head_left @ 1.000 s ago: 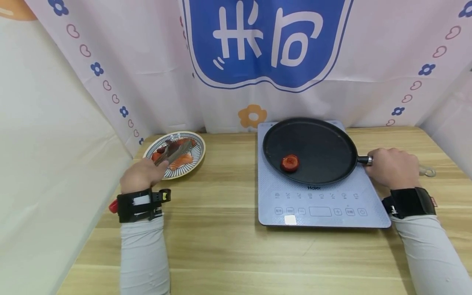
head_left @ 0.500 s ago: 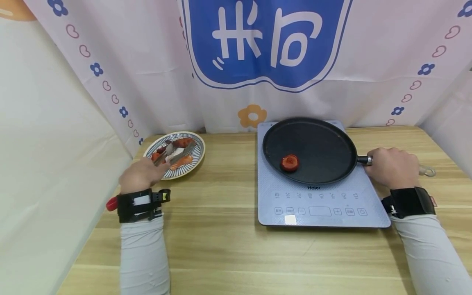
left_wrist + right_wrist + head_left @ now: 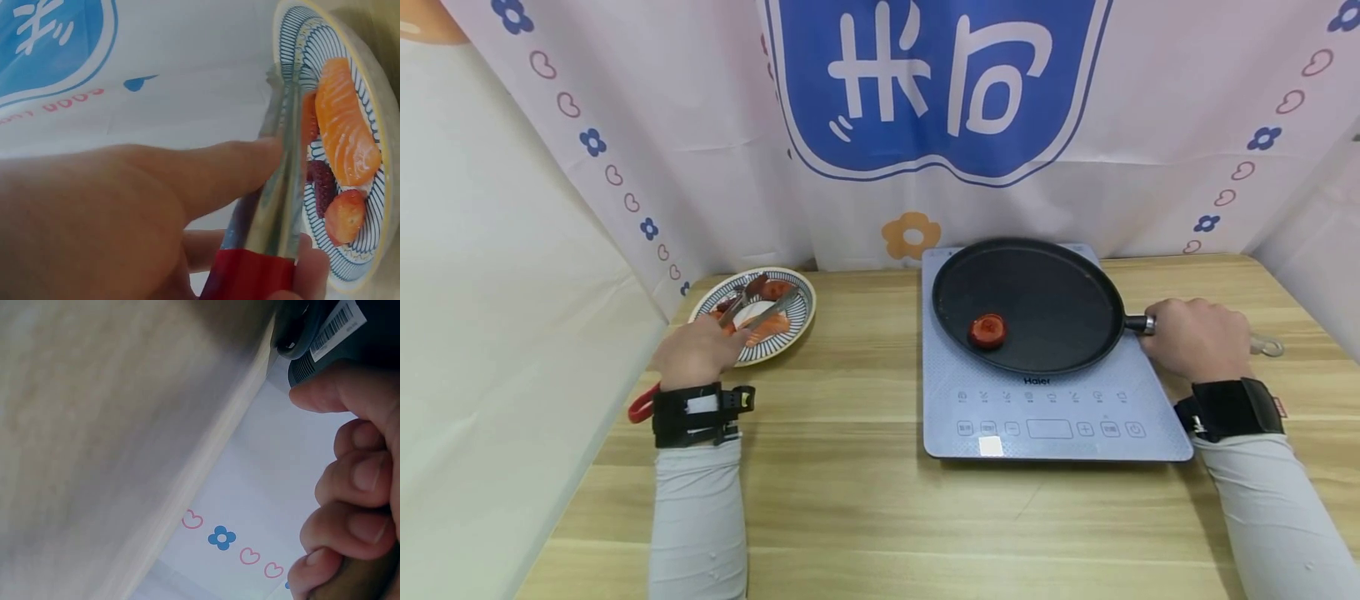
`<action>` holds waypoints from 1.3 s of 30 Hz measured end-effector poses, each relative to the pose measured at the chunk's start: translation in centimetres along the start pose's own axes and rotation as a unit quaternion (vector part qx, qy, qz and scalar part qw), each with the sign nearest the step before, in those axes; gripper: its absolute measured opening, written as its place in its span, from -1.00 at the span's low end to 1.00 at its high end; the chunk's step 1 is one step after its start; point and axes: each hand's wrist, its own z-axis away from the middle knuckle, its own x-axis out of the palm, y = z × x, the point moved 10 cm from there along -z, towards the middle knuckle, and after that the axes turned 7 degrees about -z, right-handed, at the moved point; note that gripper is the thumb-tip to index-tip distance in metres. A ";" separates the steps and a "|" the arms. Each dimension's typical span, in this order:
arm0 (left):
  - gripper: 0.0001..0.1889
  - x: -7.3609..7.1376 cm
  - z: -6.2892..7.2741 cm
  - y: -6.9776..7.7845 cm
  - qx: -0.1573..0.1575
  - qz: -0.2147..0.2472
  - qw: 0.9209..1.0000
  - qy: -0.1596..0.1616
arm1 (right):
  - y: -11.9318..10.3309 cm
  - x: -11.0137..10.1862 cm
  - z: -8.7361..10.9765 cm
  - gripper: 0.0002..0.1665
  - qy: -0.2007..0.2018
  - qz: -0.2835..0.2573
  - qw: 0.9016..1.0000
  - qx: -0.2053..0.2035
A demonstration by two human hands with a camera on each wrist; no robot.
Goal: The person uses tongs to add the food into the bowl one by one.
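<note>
My left hand [image 3: 700,354] holds red-handled metal tongs [image 3: 275,212], their two arms spread apart above a patterned plate [image 3: 806,325]. On that plate lie a piece of salmon [image 3: 347,125], a strawberry [image 3: 345,215], a dark red berry [image 3: 324,187] and a round red piece [image 3: 775,289]. The tong tips partly cover the food; whether they touch it I cannot tell. My right hand [image 3: 1201,342] grips the handle [image 3: 1264,345] of a flat black pan [image 3: 1045,292]. A glossy round red piece [image 3: 987,332] sits near the pan's front left.
Beneath the pan is a light-coloured induction cooker [image 3: 943,400] with touch controls along its front. Both it and the plate stand on a wooden table [image 3: 850,433]. A printed curtain [image 3: 730,125] hangs right behind the table, and a pale sheet [image 3: 512,292] borders the left side.
The tongs' arms, close together one second ago, have spread apart over the plate. My left wrist has shifted slightly right. The right hand and the pan look unchanged.
</note>
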 end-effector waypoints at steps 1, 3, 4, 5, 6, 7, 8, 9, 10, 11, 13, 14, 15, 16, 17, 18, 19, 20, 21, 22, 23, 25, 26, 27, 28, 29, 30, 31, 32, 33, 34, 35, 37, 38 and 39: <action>-0.41 0.0 -0.1 -0.1 -0.001 0.003 1.000 0.004 | 0.0 0.0 0.0 -0.73 0.000 0.000 1.000 0.000; -0.38 -0.1 -0.2 -0.2 -0.003 0.007 1.000 0.012 | 0.0 0.0 0.0 -0.73 0.000 0.000 1.000 0.000; -0.36 -0.1 -0.3 -0.3 -0.004 0.008 1.000 0.016 | 0.0 0.0 0.0 -0.73 0.000 0.000 1.000 0.000; -0.35 -0.1 -0.3 -0.3 -0.005 0.007 1.000 0.019 | 0.1 0.0 0.0 -0.74 0.000 0.000 1.000 0.000; -0.34 -0.1 -0.4 -0.3 -0.006 0.007 1.000 0.020 | 0.1 0.0 0.0 -0.73 -0.001 -0.001 1.000 0.000; -0.34 -0.1 -0.5 -0.4 -0.005 0.005 1.000 0.022 | 0.1 0.1 0.1 -0.73 -0.002 -0.001 1.000 0.001; -0.33 -0.2 -0.5 -0.4 -0.004 0.002 1.000 0.024 | 0.1 0.1 0.1 -0.73 -0.003 -0.001 1.000 0.001; -0.33 -0.2 -0.6 -0.3 -0.004 -0.001 1.000 0.025 | 0.1 0.1 0.1 -0.73 -0.004 -0.001 1.000 0.001; -0.33 -0.1 -0.6 -0.3 -0.004 -0.004 1.000 0.026 | 0.2 0.2 0.1 -0.73 -0.005 0.000 1.000 0.001; -0.33 -0.1 -0.7 -0.3 -0.004 -0.006 1.000 0.026 | 0.2 0.2 0.1 -0.73 -0.005 0.000 1.000 0.002; -0.31 -0.1 -0.8 -0.3 -0.007 -0.007 1.000 0.027 | 0.1 0.2 0.0 -0.73 -0.005 0.000 1.000 0.002; -0.31 -0.1 -0.8 -0.4 -0.010 -0.007 1.000 0.026 | 0.1 0.1 0.0 -0.73 -0.005 -0.001 1.000 0.002; -0.30 0.0 -0.8 -0.4 -0.014 -0.006 1.000 0.025 | 0.1 0.1 0.0 -0.73 -0.006 -0.001 1.000 0.002; -0.30 0.0 -0.8 -0.4 -0.016 -0.006 1.000 0.024 | 0.1 0.1 0.0 -0.73 -0.007 -0.001 1.000 0.002; -0.31 0.1 -0.9 -0.4 -0.018 -0.004 1.000 0.023 | 0.1 0.1 0.0 -0.74 -0.007 -0.002 1.000 0.002; -0.31 0.1 -0.9 -0.5 -0.018 -0.002 1.000 0.021 | 0.1 0.1 0.0 -0.74 -0.008 -0.002 1.000 0.003; -0.32 0.2 -0.9 -0.5 -0.017 -0.001 1.000 0.020 | 0.0 0.1 0.0 -0.75 -0.009 -0.002 1.000 0.002; -0.33 0.2 -1.0 -0.5 -0.017 0.001 1.000 0.019 | 0.0 0.1 0.0 -0.76 -0.010 -0.002 1.000 0.003; -0.34 0.3 -1.0 -0.5 -0.014 0.004 1.000 0.017 | 0.0 0.1 0.0 -0.77 -0.011 -0.002 1.000 0.003; -0.35 0.4 -1.1 -0.6 -0.012 0.007 1.000 0.016 | 0.0 0.1 0.0 -0.78 -0.012 -0.001 1.000 0.003; -0.35 0.4 -1.1 -0.7 -0.013 0.011 1.000 0.015 | 0.0 0.1 0.0 -0.78 -0.014 -0.001 1.000 0.003; -0.34 0.4 -1.1 -0.8 -0.015 0.018 1.000 0.017 | 0.0 0.1 0.0 -0.79 -0.015 0.000 1.000 0.003; -0.33 0.4 -1.2 -0.9 -0.015 0.022 0.999 0.020 | 0.0 0.1 0.0 -0.79 -0.014 0.001 1.000 0.003; -0.33 0.3 -1.2 -0.9 -0.015 0.024 0.999 0.022 | 0.0 0.1 -0.1 -0.79 -0.014 0.001 1.000 0.003; -0.33 0.3 -1.1 -0.9 -0.015 0.026 0.999 0.026 | 0.1 0.1 -0.1 -0.79 -0.014 0.002 1.000 0.003; -0.33 0.2 -1.1 -0.8 -0.013 0.027 0.999 0.032 | 0.1 0.1 -0.1 -0.80 -0.014 0.002 1.000 0.003; -0.34 0.1 -1.0 -0.8 -0.012 0.031 0.999 0.037 | 0.1 0.1 -0.1 -0.80 -0.013 0.003 1.000 0.003; -0.34 0.0 -1.0 -0.7 -0.013 0.036 0.998 0.040 | 0.1 0.1 -0.1 -0.80 -0.013 0.003 1.000 0.003; -0.34 -0.1 -0.9 -0.7 -0.014 0.038 0.998 0.043 | 0.1 0.2 -0.1 -0.80 -0.013 0.003 1.000 0.003; -0.34 -0.2 -0.8 -0.7 -0.014 0.039 0.998 0.047 | 0.1 0.2 -0.1 -0.80 -0.014 0.003 1.000 0.003; -0.34 -0.3 -0.8 -0.7 -0.015 0.041 0.998 0.050 | 0.1 0.2 -0.1 -0.80 -0.014 0.003 1.000 0.004; -0.34 -0.4 -0.7 -0.7 -0.015 0.042 0.998 0.051 | 0.1 0.1 -0.1 -0.80 -0.014 0.002 1.000 0.004; -0.33 -0.5 -0.5 -0.7 -0.016 0.041 0.998 0.050 | 0.0 0.1 -0.1 -0.79 -0.012 0.002 1.000 0.004; -0.33 -0.6 -0.5 -0.7 -0.014 0.037 0.998 0.051 | 0.0 0.0 0.0 -0.79 -0.010 0.002 1.000 0.004; -0.34 -0.6 -0.5 -0.7 -0.011 0.035 0.998 0.051 | 0.0 0.0 0.0 -0.79 -0.009 0.001 1.000 0.004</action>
